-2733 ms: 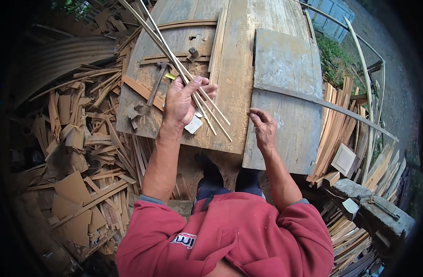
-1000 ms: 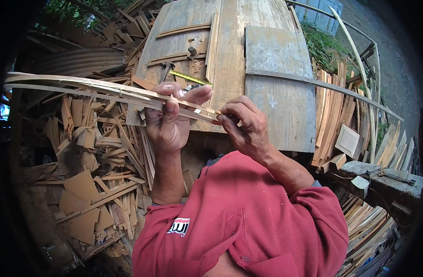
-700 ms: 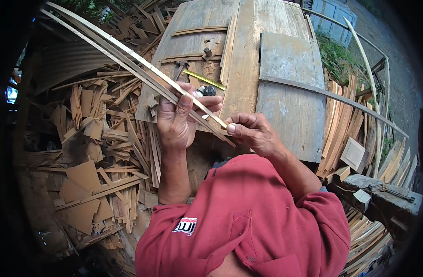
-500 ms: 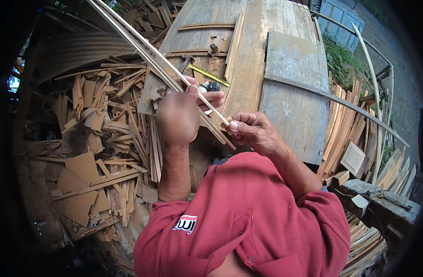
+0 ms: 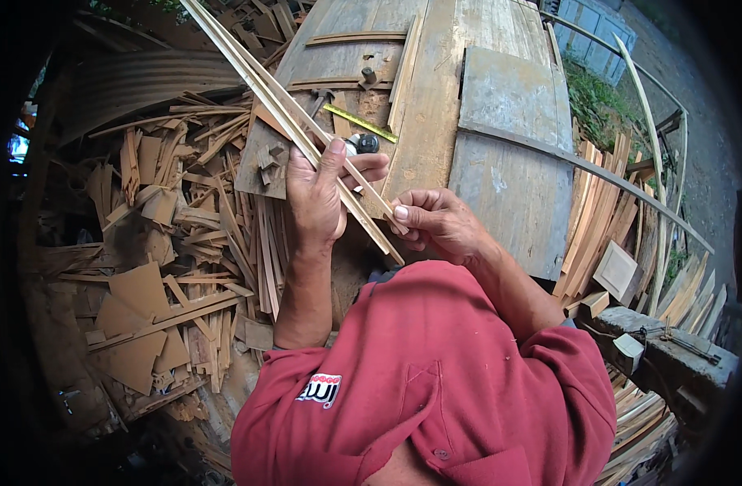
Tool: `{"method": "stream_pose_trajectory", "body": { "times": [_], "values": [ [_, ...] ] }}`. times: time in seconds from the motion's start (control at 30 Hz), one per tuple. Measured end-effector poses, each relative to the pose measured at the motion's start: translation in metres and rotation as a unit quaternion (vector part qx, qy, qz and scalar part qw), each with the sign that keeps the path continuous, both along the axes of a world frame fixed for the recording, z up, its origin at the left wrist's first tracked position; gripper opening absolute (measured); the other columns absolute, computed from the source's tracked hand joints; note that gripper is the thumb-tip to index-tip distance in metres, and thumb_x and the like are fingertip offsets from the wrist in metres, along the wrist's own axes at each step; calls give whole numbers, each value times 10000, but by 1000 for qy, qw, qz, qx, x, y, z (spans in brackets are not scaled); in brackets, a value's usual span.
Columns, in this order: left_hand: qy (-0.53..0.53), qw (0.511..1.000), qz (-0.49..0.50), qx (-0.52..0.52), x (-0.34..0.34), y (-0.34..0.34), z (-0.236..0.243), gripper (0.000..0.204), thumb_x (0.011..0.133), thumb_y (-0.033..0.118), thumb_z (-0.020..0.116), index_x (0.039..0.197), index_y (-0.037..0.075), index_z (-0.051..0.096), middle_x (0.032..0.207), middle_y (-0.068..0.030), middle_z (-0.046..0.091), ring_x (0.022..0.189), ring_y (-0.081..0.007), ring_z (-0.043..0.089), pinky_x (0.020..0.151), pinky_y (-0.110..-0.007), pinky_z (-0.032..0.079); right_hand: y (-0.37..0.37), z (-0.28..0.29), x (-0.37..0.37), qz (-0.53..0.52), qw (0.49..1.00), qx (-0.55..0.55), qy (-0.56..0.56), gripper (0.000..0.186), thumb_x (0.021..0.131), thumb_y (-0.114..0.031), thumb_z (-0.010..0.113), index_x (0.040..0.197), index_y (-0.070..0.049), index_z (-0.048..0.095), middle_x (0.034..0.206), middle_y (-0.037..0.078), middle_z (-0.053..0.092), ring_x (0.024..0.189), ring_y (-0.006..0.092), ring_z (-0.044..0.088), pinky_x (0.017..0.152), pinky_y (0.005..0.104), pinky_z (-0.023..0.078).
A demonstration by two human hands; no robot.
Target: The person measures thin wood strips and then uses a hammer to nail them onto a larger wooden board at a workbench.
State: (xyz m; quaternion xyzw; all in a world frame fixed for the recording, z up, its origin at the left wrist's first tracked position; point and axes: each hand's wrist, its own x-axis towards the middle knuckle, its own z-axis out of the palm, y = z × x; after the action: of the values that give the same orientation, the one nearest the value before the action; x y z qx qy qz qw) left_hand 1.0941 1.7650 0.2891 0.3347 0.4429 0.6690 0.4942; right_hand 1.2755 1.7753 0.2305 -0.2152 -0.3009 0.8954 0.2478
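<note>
Long thin wooden strips (image 5: pixel 261 85) run slantwise from the upper left down to my chest. My left hand (image 5: pixel 316 190) is closed round them, thumb on top, with some fingers reaching out beyond on the right side. One strip lies a little apart from the others, and my right hand (image 5: pixel 436 223) pinches its near end between thumb and forefinger. Just beyond my left hand, a tape measure (image 5: pixel 366 144) rests on the workbench with its yellow blade (image 5: pixel 359 122) pulled out. A hammer (image 5: pixel 322 100) lies behind the strips, its handle partly hidden.
The wooden workbench (image 5: pixel 436 105) stretches away ahead, bearing narrow battens (image 5: pixel 356 37) and a grey board (image 5: pixel 504 186) with a long bar (image 5: pixel 541 147) across it. Scrap wood (image 5: pixel 156 292) is heaped at the left. Upright planks (image 5: pixel 602 211) and a heavy beam (image 5: pixel 667 348) stand at the right.
The far ends of the strips have swung slightly right, and the gap between the pinched strip and the others looks wider. My left hand has turned a little, its thumb now lying along the strips.
</note>
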Motion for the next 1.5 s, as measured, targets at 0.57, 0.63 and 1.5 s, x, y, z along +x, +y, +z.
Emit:
{"method": "stream_pose_trajectory", "body": {
  "times": [0.57, 0.63, 1.5],
  "values": [
    [-35, 999, 25, -17, 3, 11, -41, 76, 1034, 112, 524, 1044, 77, 457, 763, -7, 468, 543, -78, 485, 453, -243, 464, -10, -22, -19, 53, 997, 8, -64, 206, 1033, -279, 568, 984, -80, 584, 708, -63, 420, 605, 61, 373, 535, 227, 324],
    [-46, 998, 41, -14, 0, 11, -40, 75, 1036, 118, 523, 1037, 78, 459, 784, -3, 470, 546, -75, 484, 452, -242, 464, -7, -20, -23, 60, 997, -29, -46, 167, 1025, -253, 581, 1008, -89, 608, 716, -54, 472, 610, 64, 415, 560, 219, 373],
    [503, 843, -55, -181, 42, -33, -348, 361, 1041, 285, 481, 1080, -72, 517, 933, -282, 603, 843, -450, 623, 700, -473, 497, 214, -368, 363, -641, 464, -38, -611, 633, 885, -504, 695, 1017, 109, 612, 784, 139, 631, 715, 277, 595, 718, 387, 496]
  ]
}}
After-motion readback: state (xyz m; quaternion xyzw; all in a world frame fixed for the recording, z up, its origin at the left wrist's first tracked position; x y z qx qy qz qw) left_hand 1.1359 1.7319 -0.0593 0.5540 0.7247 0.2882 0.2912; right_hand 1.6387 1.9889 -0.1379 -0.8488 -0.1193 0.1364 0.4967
